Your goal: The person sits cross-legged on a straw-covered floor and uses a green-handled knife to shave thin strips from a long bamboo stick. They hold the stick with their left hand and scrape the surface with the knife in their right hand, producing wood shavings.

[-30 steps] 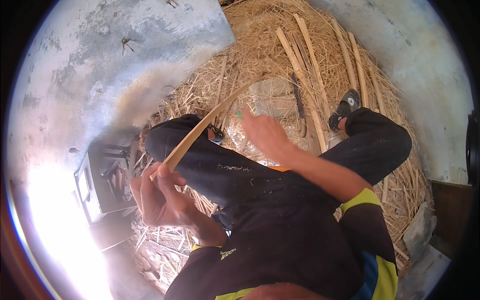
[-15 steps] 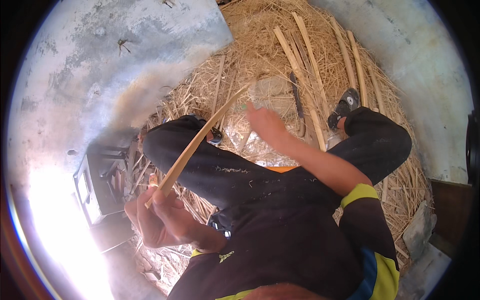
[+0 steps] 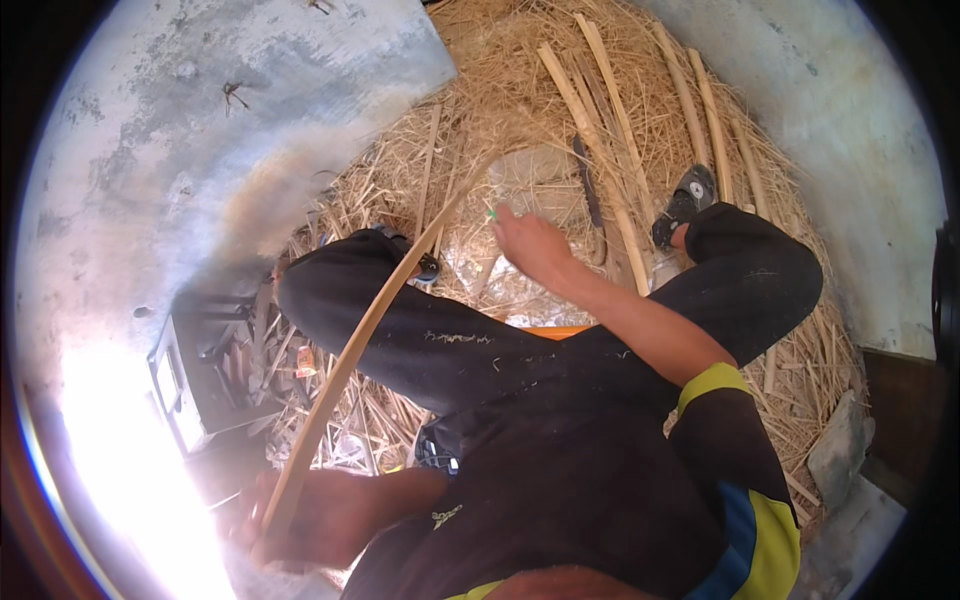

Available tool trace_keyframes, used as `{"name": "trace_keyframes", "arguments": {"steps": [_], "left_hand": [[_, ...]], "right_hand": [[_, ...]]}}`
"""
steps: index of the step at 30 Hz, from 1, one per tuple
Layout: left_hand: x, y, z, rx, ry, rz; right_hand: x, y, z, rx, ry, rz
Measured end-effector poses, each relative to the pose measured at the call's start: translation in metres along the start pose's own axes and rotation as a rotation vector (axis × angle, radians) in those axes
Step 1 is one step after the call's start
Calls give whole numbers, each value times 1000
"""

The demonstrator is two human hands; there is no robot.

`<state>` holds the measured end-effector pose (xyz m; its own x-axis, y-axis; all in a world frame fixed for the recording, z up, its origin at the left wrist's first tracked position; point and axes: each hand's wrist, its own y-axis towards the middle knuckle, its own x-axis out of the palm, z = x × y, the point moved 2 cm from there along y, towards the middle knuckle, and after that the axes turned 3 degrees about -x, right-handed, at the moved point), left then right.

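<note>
A long, thin bamboo strip (image 3: 352, 350) slants up from lower left, its far tip above the floor between my feet. My left hand (image 3: 315, 518), blurred by motion, is closed on its near end low at the left. My right hand (image 3: 533, 243) is closed in front of my lap, its back toward me, just right of the strip. A small green spot (image 3: 491, 213) shows at its fingertips; what those fingers hold is hidden. Right of that hand, a dark-bladed knife (image 3: 588, 180) lies on the littered floor.
Several split bamboo lengths (image 3: 618, 190) lie at the far right on a heap of shavings (image 3: 500, 80). My bent legs frame the work spot. A worn wall (image 3: 250, 130) stands at left. A dark metal box (image 3: 195, 370) sits by my left knee, and a stone piece (image 3: 840, 440) at right.
My left hand has drawn back down and left with the strip's near end, so more of the strip shows. My right hand stays at nearly the same place.
</note>
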<state>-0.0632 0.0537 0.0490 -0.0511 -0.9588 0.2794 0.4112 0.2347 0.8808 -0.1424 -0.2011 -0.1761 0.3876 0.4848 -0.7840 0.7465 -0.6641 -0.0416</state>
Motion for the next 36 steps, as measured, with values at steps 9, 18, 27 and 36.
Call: {"name": "trace_keyframes", "arguments": {"steps": [9,18,27,36], "left_hand": [[9,28,1,-51,-232,-106],[23,24,3,205,491,12],[41,16,-4,-78,289,129],[40,23,-8,218,814,-80]], "right_hand": [[-23,-28,-25,-19,41,-44],[-27,-32,-33,-42,66,-31],[-15,-24,-37,-64,19,-28],[30,11,-6,-134,-105,138]]}}
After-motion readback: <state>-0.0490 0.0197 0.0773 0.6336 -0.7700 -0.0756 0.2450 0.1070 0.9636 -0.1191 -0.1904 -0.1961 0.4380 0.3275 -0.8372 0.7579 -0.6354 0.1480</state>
